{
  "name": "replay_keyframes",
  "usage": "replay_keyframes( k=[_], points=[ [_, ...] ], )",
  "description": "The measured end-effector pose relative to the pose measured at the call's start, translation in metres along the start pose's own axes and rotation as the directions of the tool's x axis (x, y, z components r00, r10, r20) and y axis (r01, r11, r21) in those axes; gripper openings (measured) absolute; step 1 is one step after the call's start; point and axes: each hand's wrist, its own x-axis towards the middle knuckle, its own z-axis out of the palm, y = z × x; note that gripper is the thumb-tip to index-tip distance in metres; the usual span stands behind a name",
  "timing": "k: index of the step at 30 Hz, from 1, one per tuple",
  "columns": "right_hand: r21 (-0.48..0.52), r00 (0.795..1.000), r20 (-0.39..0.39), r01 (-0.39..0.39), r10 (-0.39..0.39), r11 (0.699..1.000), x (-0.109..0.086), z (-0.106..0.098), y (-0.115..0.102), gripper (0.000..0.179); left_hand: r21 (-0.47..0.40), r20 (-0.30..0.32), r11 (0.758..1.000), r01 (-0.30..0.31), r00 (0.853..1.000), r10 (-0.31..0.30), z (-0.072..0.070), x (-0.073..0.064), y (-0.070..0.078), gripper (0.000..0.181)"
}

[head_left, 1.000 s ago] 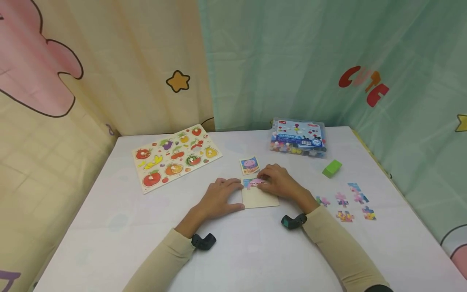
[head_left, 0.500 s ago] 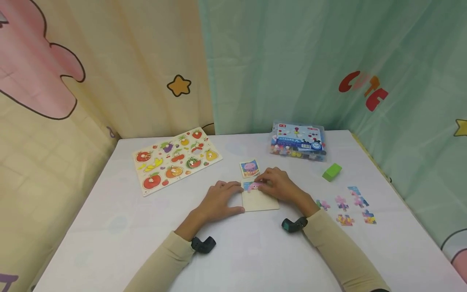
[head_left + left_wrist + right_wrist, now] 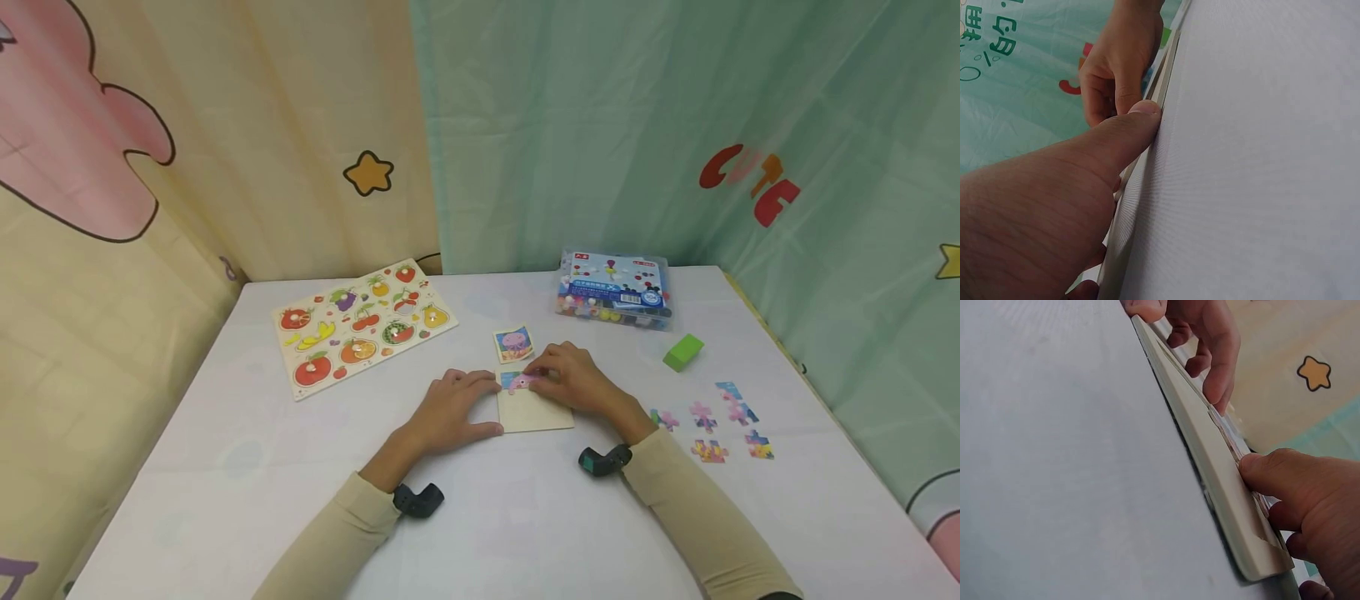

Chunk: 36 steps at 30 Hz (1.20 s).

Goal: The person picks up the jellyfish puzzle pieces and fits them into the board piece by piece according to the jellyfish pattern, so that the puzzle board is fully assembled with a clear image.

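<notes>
We see the pink-and-blue puzzle section (image 3: 516, 382) lying along the far edge of the pale tray (image 3: 534, 414), its long axis running sideways, our nearer right hand (image 3: 576, 379) pinching its right part while our left hand (image 3: 448, 410), fingers spread, touches the tray's left side.

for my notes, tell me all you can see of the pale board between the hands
The pale, squarish board lies on the white table by the picture card. It looks wooden, seemingly rimmed. A blue and pink puzzle section lies at its far left corner; the near part is bare. The left hand touches its left edge; the right hand touches that section.
</notes>
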Motion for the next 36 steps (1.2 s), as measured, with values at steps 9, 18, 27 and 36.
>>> replay_keyframes(
  k=[9,18,27,36],
  points=[
    [-0.011,1.000,-0.018,0.000,0.000,1.000,0.001,-0.002,-0.002,0.017,0.006,-0.018,1.000,-0.012,1.000,0.012,0.000,0.001,-0.002,0.065],
    [0.027,0.999,0.035,-0.020,0.019,0.999,0.001,-0.003,0.005,0.033,0.002,-0.018,1.000,-0.012,1.000,0.013,0.002,0.002,-0.002,0.065],
    [0.166,0.992,0.092,-0.099,0.085,0.981,-0.030,-0.046,-0.003,0.036,0.004,-0.003,1.000,-0.009,1.000,0.009,0.008,-0.001,-0.003,0.065],
    [0.265,0.954,-0.059,-0.268,0.293,0.926,-0.137,-0.126,0.040,0.025,-0.006,-0.014,1.000,-0.015,1.000,0.015,0.004,-0.001,-0.003,0.066]
  ],
)
